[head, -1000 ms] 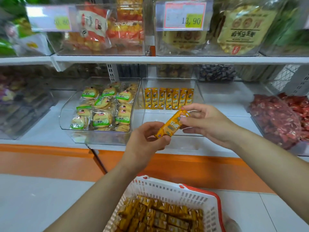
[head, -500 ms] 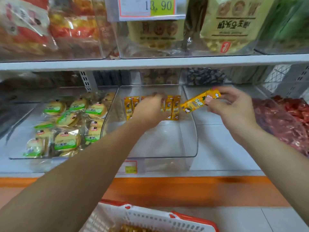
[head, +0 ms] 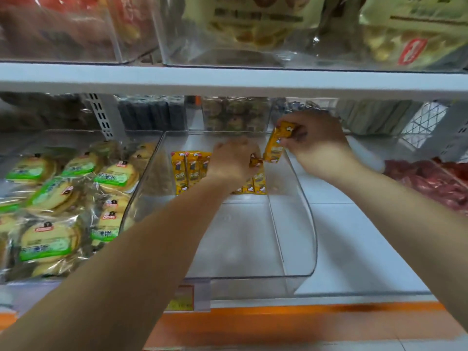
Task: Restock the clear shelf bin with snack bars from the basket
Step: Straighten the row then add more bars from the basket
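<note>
Two bare forearms reach up from the lower edge toward the clear plastic shelf bin (head: 298, 249), whose near half lies bare. Farther in, the left hand (head: 234, 162) rests against the row of upright yellow-orange wrapped snack bars (head: 188, 171) at the back of the bin, fingers curled over them; whether it pinches one or only steadies the row I cannot tell. Just beside it, the right hand (head: 317, 143) grips one more yellow-orange snack bar (head: 274, 145) by its upper end, tilted, its lower end at the row's right side. The step in hand looks like placing this bar; next it should be stood upright against the last one and let go. The basket is out of sight, and the bars behind the left hand are hidden.
</note>
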A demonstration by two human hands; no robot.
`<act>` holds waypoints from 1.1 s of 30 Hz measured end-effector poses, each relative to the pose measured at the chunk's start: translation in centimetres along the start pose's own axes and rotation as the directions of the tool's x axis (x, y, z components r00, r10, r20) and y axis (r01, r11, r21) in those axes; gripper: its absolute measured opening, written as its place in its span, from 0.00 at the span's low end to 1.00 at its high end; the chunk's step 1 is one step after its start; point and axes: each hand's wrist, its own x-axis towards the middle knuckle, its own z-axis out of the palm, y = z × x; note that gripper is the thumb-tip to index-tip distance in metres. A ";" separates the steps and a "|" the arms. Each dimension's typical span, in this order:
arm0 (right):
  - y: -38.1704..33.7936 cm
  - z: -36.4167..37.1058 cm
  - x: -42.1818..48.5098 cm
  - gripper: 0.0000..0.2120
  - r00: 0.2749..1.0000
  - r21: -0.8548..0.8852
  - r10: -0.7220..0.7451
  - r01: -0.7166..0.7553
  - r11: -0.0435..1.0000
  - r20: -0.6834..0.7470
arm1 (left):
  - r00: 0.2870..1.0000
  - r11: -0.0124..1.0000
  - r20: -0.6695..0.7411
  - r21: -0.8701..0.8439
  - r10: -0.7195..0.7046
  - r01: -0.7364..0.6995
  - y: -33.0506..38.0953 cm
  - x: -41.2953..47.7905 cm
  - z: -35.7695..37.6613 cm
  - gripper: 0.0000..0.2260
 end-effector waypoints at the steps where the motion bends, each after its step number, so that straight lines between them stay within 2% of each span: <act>1: -0.1 0.4 0.4 0.15 1.000 -0.031 0.001 0.000 1.000 0.030 | 1.000 1.000 0.005 -0.006 -0.005 0.005 -0.3 -0.2 -0.3 0.11; 5: -0.9 1.8 2.2 0.15 0.994 -0.169 0.064 -0.048 0.984 0.087 | 1.000 1.000 0.026 -0.016 -0.003 0.003 -0.6 -0.5 -1.2 0.10; 10: -1.3 2.7 4.1 0.11 0.929 -0.305 0.168 -0.064 0.950 0.329 | 0.999 0.999 0.046 -0.042 -0.016 0.018 -1.0 -0.6 -1.1 0.11; 13: -1.2 3.2 4.8 0.14 0.917 -0.417 0.182 -0.019 0.909 0.355 | 1.000 0.999 0.030 -0.040 -0.003 0.004 -1.2 -0.7 -1.0 0.12; 16: -1.1 3.7 4.8 0.04 0.908 -0.512 0.162 0.065 0.857 0.387 | 1.000 1.000 0.018 -0.019 0.010 -0.009 -1.0 -0.6 -1.1 0.11; 17: -1.1 3.7 4.7 0.06 0.890 -0.524 0.175 0.082 0.847 0.422 | 1.000 1.000 0.009 -0.011 0.006 -0.006 -0.9 -0.5 -1.2 0.11; 21: -1.5 3.5 4.3 0.12 0.738 -0.504 0.264 0.118 0.856 0.621 | 0.996 0.998 -0.053 -0.020 -0.065 0.064 -0.8 -1.1 -2.2 0.12; 23: -1.9 3.0 4.0 0.14 0.717 -0.503 0.273 0.125 0.855 0.642 | 0.993 0.995 -0.062 -0.012 -0.104 0.103 -1.0 -2.0 -2.6 0.10; 25: -2.4 2.3 3.2 0.15 0.741 -0.481 0.260 0.096 0.872 0.619 | 0.986 0.987 -0.076 0.049 -0.149 0.153 -1.2 -3.4 -2.4 0.11; 29: -3.0 1.4 -0.7 0.23 0.912 -0.344 0.188 -0.056 0.937 0.365 | 0.974 0.963 -0.189 0.213 -0.123 0.163 -2.2 -4.8 -1.8 0.24; 31: -3.1 1.2 -3.5 0.26 0.939 -0.216 0.179 -0.118 0.969 0.292 | 0.989 0.955 -0.088 0.262 -0.118 0.138 -3.2 -4.6 -1.9 0.29; 33: -3.1 0.9 -5.6 0.24 0.951 -0.108 0.197 -0.176 0.979 0.237 | 0.994 0.930 0.030 0.358 -0.101 0.083 -4.0 -4.1 -2.0 0.30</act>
